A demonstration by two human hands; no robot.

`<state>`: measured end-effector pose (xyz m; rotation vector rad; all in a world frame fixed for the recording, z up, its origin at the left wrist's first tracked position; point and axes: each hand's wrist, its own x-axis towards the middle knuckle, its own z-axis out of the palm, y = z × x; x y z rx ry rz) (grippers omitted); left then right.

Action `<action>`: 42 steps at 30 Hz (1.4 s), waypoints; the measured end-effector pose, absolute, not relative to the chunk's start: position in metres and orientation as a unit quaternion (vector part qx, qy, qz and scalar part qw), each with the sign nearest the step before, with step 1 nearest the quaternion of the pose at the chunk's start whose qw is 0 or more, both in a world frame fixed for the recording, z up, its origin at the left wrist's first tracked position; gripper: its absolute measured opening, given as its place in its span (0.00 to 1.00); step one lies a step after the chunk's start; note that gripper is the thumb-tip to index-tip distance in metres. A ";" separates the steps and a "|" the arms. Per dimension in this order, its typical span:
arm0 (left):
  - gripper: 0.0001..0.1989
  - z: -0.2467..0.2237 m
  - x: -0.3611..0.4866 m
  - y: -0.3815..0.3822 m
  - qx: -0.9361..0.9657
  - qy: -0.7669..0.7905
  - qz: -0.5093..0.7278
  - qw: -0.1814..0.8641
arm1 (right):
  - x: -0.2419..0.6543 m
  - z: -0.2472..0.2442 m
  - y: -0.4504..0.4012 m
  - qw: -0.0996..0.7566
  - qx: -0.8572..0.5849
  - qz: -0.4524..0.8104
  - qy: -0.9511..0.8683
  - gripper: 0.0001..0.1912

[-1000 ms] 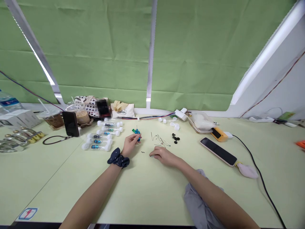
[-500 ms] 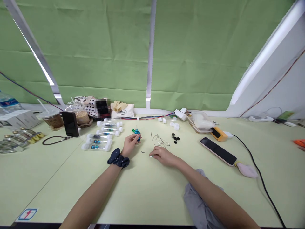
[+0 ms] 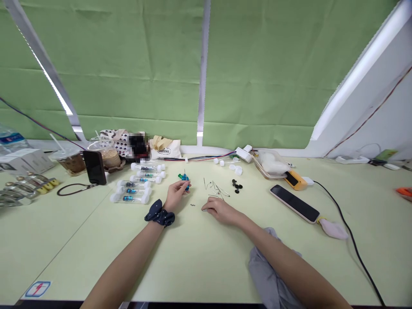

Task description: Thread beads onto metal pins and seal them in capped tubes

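My left hand (image 3: 175, 194) is closed on a small blue part (image 3: 186, 182) with a thin pin sticking up, held just above the table. A little green piece (image 3: 180, 175) lies beside it. To the right, my right hand (image 3: 220, 210) rests low at the table, its fingers pinched on a small metal piece (image 3: 204, 210). Between the hands lie tiny grey bits (image 3: 192, 205). Several thin bent metal wires (image 3: 216, 189) are spread beyond my right hand, and black round caps (image 3: 237, 187) sit to their right.
Clear tubes with white ends (image 3: 130, 198) lie left of my left hand. A phone (image 3: 295, 204), a black cable (image 3: 349, 231) and a plastic tray (image 3: 272, 164) are on the right. Farther left are an upright phone (image 3: 95, 168) and drink cups (image 3: 72, 162).
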<state>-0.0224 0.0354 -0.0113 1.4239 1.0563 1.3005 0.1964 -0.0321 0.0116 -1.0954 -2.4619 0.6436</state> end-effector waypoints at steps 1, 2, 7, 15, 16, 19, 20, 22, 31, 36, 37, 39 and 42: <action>0.20 -0.012 -0.023 0.036 0.580 0.426 0.527 0.453 | 0.196 0.012 -0.032 0.184 -0.390 0.227 -0.873 0.14; 0.21 -0.012 -0.023 0.036 0.582 0.425 0.527 0.451 | 0.196 0.011 -0.032 0.185 -0.390 0.226 -0.873 0.14; 0.21 -0.012 -0.023 0.035 0.581 0.428 0.525 0.451 | 0.198 0.008 -0.031 0.188 -0.388 0.232 -0.872 0.14; 0.22 -0.009 -0.022 0.033 0.575 0.433 0.527 0.452 | 0.197 0.007 -0.030 0.195 -0.391 0.234 -0.869 0.14; 0.22 -0.009 -0.022 0.033 0.575 0.433 0.526 0.453 | 0.197 0.008 -0.030 0.194 -0.392 0.233 -0.868 0.14; 0.21 -0.008 -0.022 0.032 0.571 0.433 0.526 0.459 | 0.196 0.011 -0.031 0.192 -0.394 0.230 -0.869 0.15; 0.21 -0.008 -0.022 0.032 0.569 0.433 0.526 0.461 | 0.196 0.012 -0.031 0.192 -0.393 0.230 -0.869 0.15; 0.21 -0.008 -0.021 0.032 0.567 0.432 0.527 0.463 | 0.196 0.013 -0.032 0.192 -0.392 0.232 -0.869 0.14; 0.23 -0.009 -0.020 0.032 0.542 0.393 0.520 0.530 | 0.195 0.004 -0.030 0.224 -0.385 0.242 -0.862 0.13; 0.24 -0.007 -0.020 0.030 0.536 0.353 0.501 0.581 | 0.195 0.003 -0.025 0.282 -0.417 0.250 -0.827 0.13; 0.24 -0.006 -0.020 0.029 0.540 0.349 0.495 0.585 | 0.195 0.004 -0.022 0.295 -0.427 0.252 -0.817 0.13; 0.25 -0.005 -0.020 0.028 0.549 0.346 0.487 0.584 | 0.194 0.007 -0.013 0.324 -0.442 0.255 -0.797 0.13; 0.25 -0.004 -0.020 0.027 0.569 0.351 0.481 0.567 | 0.188 0.013 0.004 0.364 -0.457 0.258 -0.770 0.12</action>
